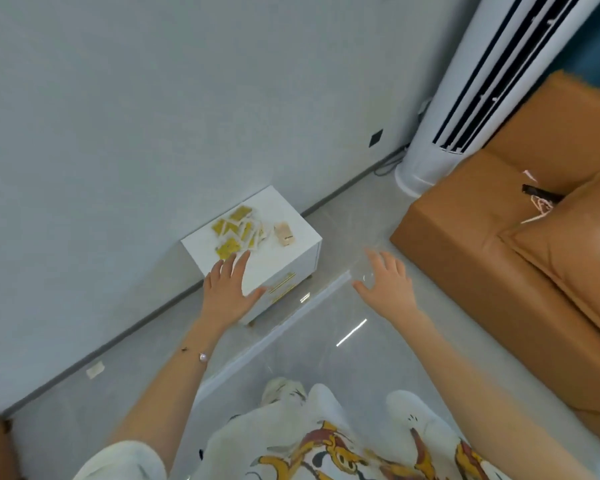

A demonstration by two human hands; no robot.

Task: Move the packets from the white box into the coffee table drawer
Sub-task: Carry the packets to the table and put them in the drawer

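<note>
Well, packets [238,232]: yellow ones heaped on top of the box, with one pale packet [284,233] just beside them.
Box [302,244]: white, on the floor against the wall; two gold handles [283,282] on its front.
Left hand [227,289]: fingers straight and loosely spread, holding nothing, over the box's near corner; whether it touches the box, I cannot tell.
Right hand [387,285]: spread, empty, over the floor between box and sofa.
Sofa [499,237]: tan, to the right.
Air conditioner [465,81]: white tower beyond the sofa, by the wall.
</note>
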